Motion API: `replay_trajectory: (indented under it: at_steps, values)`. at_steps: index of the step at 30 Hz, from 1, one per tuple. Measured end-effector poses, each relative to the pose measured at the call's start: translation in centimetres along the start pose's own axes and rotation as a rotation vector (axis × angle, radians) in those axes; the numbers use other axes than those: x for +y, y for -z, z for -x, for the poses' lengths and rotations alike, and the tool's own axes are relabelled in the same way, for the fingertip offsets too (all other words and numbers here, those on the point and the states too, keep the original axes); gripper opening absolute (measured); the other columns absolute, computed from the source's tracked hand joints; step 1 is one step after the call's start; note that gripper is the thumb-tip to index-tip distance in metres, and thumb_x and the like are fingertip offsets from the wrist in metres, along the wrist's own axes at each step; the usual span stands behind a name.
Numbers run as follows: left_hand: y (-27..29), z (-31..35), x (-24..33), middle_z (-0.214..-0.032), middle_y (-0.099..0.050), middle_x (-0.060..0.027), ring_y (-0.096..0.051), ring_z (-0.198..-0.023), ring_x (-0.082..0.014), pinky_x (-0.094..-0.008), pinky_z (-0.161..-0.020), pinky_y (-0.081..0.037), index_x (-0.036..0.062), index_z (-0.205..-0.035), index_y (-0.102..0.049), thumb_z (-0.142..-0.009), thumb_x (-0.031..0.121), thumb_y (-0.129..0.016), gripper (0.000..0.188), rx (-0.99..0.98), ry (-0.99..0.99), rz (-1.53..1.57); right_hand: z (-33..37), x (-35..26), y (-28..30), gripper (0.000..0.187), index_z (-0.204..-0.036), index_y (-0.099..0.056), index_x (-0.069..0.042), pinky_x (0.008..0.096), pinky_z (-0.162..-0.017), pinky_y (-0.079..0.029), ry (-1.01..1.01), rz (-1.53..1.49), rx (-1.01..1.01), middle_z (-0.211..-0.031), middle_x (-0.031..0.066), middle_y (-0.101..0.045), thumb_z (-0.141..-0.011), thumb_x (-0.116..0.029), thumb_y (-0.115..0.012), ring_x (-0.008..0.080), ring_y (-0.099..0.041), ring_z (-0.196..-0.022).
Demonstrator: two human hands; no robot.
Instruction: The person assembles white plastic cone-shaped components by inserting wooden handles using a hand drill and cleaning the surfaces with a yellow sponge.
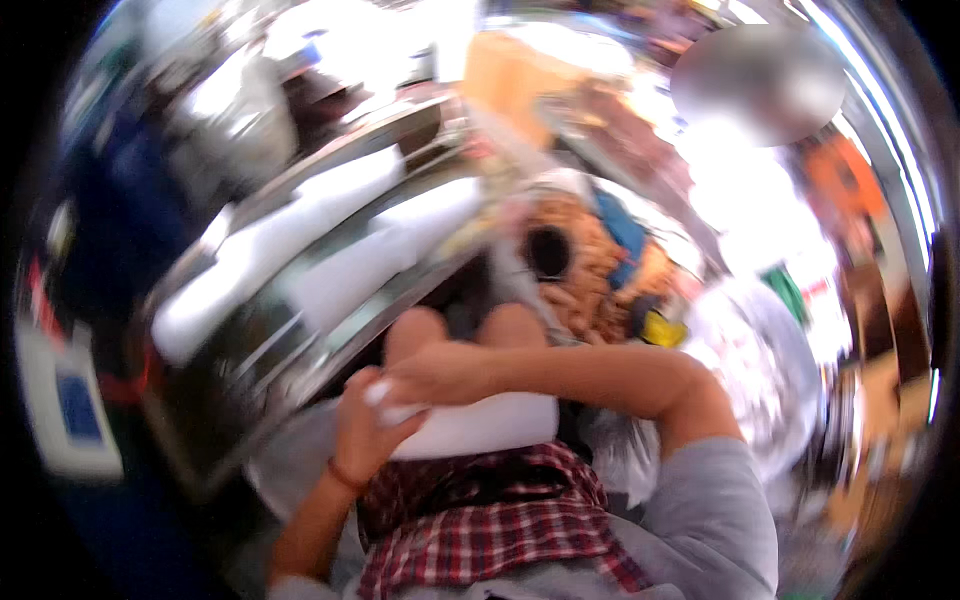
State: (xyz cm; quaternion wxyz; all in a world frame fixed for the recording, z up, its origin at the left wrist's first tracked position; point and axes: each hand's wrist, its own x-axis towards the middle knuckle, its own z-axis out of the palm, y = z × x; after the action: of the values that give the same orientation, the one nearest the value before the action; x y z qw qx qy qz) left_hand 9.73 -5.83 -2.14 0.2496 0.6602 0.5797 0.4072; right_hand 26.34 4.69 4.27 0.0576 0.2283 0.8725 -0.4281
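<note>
Blurred by motion, a crowded bright room curves around the view, with a steel counter (250, 360) slanting from lower left to upper centre. On it lie long white rolls (280, 240) side by side, their long axes running from lower left up to the right. Beyond them, near the centre, sits a brown heap (585, 265) with a dark round hole, blue and yellow patches on it; what it is cannot be told. Low in the middle, both hands meet on a white bundle (480, 425), held just above a red and white plaid cloth (480, 520) at the person's front. The bundle lies roughly level, its long axis running left to right, its left end pointing toward the counter. The left hand (365, 425), a thin band at its wrist, wraps that left end, fingers curled closed around it. The right hand (440, 375) reaches across from the right in a grey sleeve (715, 510) and lies over the bundle's top, fingers bent down onto it, touching the left hand.
</note>
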Motion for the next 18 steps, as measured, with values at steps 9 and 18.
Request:
replay_trajectory:
  at_steps: [9, 18]
  values:
    - [2.6, -5.5, 5.7, -0.075, -0.063, -0.0173, -0.062, -0.066, -0.0373, -0.0428, -0.06, -0.048, 0.0021, -0.091, -0.058, -0.074, 0.028, -0.073, 0.034, -0.398, -0.167, -0.469, 20.6, 3.2, 1.5, 0.036, -0.113, -0.057, -0.009, 0.0349, -0.083, -0.047, -0.257, 0.317, 1.016, -0.11, 0.0077, -0.059, -0.082, -0.025, -0.066, 0.026, -0.058, -0.099]
    - [1.2, -8.2, 4.5, -0.066, -0.059, -0.0214, -0.059, -0.065, -0.0416, -0.0476, -0.059, -0.046, 0.0028, -0.077, -0.054, -0.08, 0.031, -0.066, 0.031, -0.432, -0.106, -0.631, 52.0, 14.4, -4.2, 0.066, -0.123, -0.046, 0.001, 0.0428, -0.093, -0.042, -1.439, 0.314, 1.507, -0.116, 0.0246, -0.056, -0.069, -0.027, -0.074, 0.0399, -0.052, -0.11]
